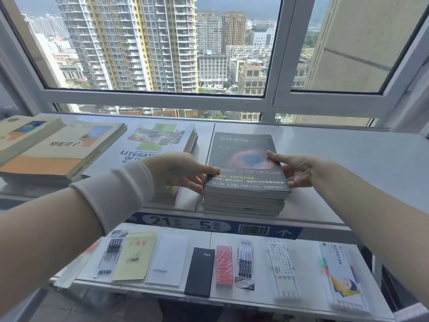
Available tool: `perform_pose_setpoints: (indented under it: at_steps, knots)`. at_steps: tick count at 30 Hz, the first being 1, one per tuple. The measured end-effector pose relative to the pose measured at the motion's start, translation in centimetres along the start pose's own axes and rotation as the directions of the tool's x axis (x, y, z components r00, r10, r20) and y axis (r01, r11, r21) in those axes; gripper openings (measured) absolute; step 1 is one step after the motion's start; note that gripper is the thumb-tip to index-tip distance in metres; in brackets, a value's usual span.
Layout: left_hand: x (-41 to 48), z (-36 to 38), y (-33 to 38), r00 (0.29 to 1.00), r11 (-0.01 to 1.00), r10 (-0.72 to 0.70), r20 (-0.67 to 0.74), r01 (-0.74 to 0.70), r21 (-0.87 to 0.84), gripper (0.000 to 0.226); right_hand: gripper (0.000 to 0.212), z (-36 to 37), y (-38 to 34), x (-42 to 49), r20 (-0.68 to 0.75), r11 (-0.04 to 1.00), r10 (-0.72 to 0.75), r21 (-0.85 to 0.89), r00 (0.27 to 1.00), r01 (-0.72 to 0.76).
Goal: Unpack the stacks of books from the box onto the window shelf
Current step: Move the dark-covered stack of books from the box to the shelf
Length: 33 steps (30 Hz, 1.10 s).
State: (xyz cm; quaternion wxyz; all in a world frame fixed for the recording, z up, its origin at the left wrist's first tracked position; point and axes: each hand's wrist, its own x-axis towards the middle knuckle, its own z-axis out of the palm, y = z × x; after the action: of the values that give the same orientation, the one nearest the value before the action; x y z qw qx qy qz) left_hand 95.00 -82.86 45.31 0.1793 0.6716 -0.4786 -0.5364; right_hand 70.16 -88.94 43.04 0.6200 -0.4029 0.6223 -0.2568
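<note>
my left hand (176,173) and right hand (293,169) clasp the stack of dark books (243,159) from either side. thumbs lie on the top cover and fingers curl against the edges, their tips partly hidden. the stack sits on the window shelf (348,163). my left hand covers part of the literature book (160,140) title, and the beige books (58,145) run off the left edge.

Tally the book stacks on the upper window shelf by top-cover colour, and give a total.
cream-and-orange paperback stacks: 2
white LITERATURE-titled book stack: 1
dark grey-covered book stack: 1
Total: 4
</note>
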Motion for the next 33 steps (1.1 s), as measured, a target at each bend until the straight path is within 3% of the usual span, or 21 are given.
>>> perform_pose_setpoints:
  at_steps: [6, 10, 14, 17, 20, 22, 26, 29, 33]
  knots:
    - [-0.2, 0.4, 0.3, 0.996, 0.997, 0.031, -0.085, -0.025, 0.071, 0.037, 0.036, -0.5, 0.6, -0.3, -0.079, 0.979, -0.169, -0.127, 0.982, 0.158]
    - [-0.4, 0.7, 0.3, 0.991, 0.992, 0.037, -0.131, -0.020, 0.126, 0.036, 0.038, -0.2, 0.8, -0.9, -0.107, 0.975, -0.172, -0.159, 0.979, 0.153]
    - [-0.7, 0.9, 0.8, 0.957, 0.944, 0.178, -0.230, -0.099, 0.315, 0.051, 0.056, -0.1, 1.3, -2.5, -0.182, 0.969, -0.202, -0.182, 0.962, 0.169]
    - [-2.3, 2.1, 2.2, 0.891, 0.781, 0.389, -0.232, -0.186, 0.596, 0.067, 0.059, -0.9, 2.2, -5.1, -0.362, 0.916, -0.319, -0.355, 0.876, 0.187]
    - [-3.9, 4.6, 3.0, 0.773, 0.464, 0.627, -0.094, -0.273, 0.843, 0.065, 0.052, -1.6, 4.2, -8.9, -0.470, 0.747, -0.484, -0.662, 0.738, 0.068]
    - [-4.6, 6.8, 3.0, 0.706, 0.263, 0.708, 0.013, -0.280, 0.923, 0.056, 0.046, -1.9, 6.3, -11.7, -0.493, 0.636, -0.537, -0.770, 0.684, -0.056]
    - [-6.5, 12.3, 2.3, 0.624, 0.073, 0.764, 0.163, -0.336, 0.939, 0.050, 0.044, -2.9, 11.4, -17.0, -0.500, 0.445, -0.573, -0.855, 0.649, -0.266]
    - [-8.9, 17.9, 2.1, 0.560, -0.094, 0.765, 0.318, -0.392, 0.915, 0.047, 0.049, -4.3, 15.9, -22.4, -0.569, 0.426, -0.525, -0.819, 0.632, -0.383]
    - [-13.7, 26.8, 1.8, 0.483, -0.159, 0.761, 0.433, -0.508, 0.846, 0.042, 0.049, -7.5, 22.5, -31.0, -0.699, 0.442, -0.431, -0.715, 0.571, -0.541]
